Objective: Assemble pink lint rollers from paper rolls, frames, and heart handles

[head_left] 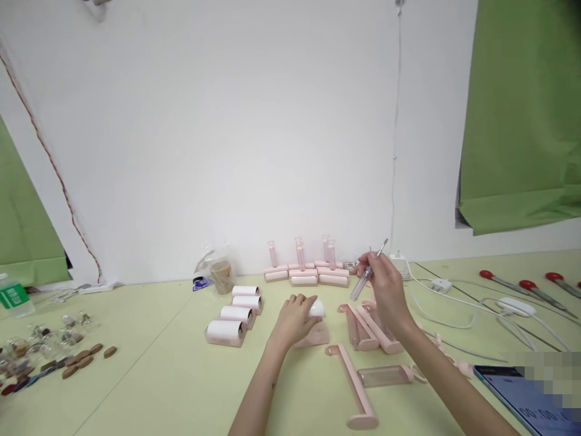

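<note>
My left hand [295,318] is closed around a white roll [316,308] that sits at a pink base piece [318,334]; the fingers cover part of it. Raised at the right, my right hand [384,281] grips what looks like a screwdriver [362,284] with a clear handle, its metal shaft pointing up and to the right. Below that hand lie pink frame parts [365,330]. Nearer to me are a long pink frame [351,387] and a clear pinkish tube [385,376]. White lint rolls [224,331] in pink bases stand in a row left of my left hand.
Pink lint rollers [304,277] with upright handles stand by the wall. A bagged cup [222,277] is left of them. White cables [472,321], red-ended tools [535,287] and a phone [521,396] occupy the right. Small brown pieces [77,361] and a bottle [16,297] lie left.
</note>
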`<state>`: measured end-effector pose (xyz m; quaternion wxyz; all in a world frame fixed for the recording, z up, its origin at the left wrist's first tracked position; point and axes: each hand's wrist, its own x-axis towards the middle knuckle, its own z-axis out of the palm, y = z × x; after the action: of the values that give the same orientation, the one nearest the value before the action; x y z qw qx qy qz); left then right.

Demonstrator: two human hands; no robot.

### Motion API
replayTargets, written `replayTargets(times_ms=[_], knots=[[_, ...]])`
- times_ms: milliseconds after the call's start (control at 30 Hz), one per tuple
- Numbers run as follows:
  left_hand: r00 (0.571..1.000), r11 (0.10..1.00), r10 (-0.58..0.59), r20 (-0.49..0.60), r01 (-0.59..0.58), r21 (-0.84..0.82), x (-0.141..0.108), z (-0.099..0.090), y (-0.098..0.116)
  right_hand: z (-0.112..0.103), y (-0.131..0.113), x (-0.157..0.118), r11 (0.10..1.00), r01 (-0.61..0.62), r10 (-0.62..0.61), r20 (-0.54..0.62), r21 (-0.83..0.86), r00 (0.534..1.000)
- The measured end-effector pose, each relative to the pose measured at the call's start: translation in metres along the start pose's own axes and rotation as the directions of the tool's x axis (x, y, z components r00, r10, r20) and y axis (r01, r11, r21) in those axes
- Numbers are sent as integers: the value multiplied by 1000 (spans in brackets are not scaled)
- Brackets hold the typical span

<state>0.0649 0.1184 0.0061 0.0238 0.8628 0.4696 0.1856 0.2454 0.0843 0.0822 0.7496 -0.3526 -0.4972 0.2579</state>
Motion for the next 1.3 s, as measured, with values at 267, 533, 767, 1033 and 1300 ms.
replayTargets(times_ms=[267,533,767,1033,1300], knots=[[988,997,-78,133,78,2,-6,25,-5,4,1,-8,1000,-16,14,104,19,994],[981,987,-152,117,146,59,-89,-9,-25,1,-5,-20,989,-57,113,438,-139,892],[873,845,-476,-102,487,221,-169,-33,-109,-51,19,-51,679,408,368,764,-610,530],[824,881,-427,-372,472,37,-137,-20,-113,-79,60,-79,415,651,421,768,-636,482],[986,566,53,155,98,-819,-87,26,25,-51,24,-89,835,198,260,686,-513,680]])
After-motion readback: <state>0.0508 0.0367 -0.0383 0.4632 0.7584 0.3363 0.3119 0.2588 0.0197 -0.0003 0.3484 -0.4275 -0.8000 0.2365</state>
